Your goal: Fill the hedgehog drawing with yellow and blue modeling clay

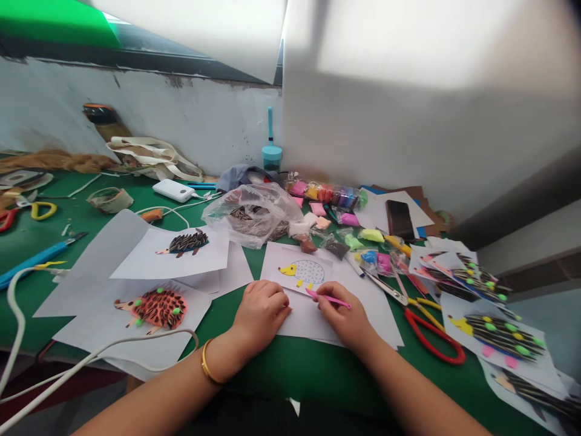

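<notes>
A white sheet (336,315) bears a hedgehog picture (307,273) with a yellow face, yellow feet and a blue outlined body filled with small marks. My right hand (341,312) pinches a pink tool (333,298), its pointed end near the feet of the hedgehog. My left hand (264,309) rests at the sheet's left edge with its fingers curled together; whether anything is inside them is hidden. A gold bangle (206,361) is on the left wrist.
Red-handled scissors (436,338) lie right of the sheet. Behind are a plastic bag of seeds (254,212) and coloured clay packets (349,219). Finished hedgehog pictures lie left (160,307) and right (502,334). A white cable (91,357) crosses the left front.
</notes>
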{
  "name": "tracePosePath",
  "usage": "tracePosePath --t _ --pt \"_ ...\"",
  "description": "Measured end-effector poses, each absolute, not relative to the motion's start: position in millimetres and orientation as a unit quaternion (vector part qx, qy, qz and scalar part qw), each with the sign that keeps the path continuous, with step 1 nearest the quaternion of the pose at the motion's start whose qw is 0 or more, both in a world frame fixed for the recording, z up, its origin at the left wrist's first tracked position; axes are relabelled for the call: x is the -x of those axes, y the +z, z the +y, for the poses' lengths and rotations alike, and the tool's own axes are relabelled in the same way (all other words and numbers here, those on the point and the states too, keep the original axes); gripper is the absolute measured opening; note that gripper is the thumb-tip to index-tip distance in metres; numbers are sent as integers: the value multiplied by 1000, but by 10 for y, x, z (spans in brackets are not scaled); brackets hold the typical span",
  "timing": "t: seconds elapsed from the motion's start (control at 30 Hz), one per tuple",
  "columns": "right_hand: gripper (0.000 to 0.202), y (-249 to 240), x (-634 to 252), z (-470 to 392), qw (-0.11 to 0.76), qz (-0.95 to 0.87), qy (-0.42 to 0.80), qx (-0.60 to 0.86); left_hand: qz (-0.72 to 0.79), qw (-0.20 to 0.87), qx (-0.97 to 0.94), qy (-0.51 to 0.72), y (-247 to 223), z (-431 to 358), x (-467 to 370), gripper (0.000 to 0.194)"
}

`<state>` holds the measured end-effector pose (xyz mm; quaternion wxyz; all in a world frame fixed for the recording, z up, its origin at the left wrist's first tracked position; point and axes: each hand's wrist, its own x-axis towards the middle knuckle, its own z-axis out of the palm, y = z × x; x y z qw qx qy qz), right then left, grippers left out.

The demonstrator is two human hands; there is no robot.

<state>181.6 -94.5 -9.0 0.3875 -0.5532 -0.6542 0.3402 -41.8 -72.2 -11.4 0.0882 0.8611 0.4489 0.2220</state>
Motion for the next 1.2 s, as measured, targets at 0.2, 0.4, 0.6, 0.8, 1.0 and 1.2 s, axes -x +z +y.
tracePosePath --t 0.2,0.4,0.6,0.8,1.0,1.2 --pt "16 -114 -1901 -890 393 -629 350 572 436 93 -868 218 -88 -719 412 10" --pt "13 -92 -1898 -888 373 -648 317 583 419 61 -882 207 0 -736 361 9" --pt "12 -100 -1870 -899 363 -680 290 567 385 9 -901 199 6 -728 201 22" --pt "11 -100 -1853 -890 350 -692 282 566 396 3 -898 188 -70 -682 116 34" --pt "11 -111 -1841 -878 343 -691 280 572 399 15 -900 174 -101 -680 107 34" --pt "11 -119 -1846 -880 339 -692 275 575 395 22 -901 177 -118 -673 92 33"
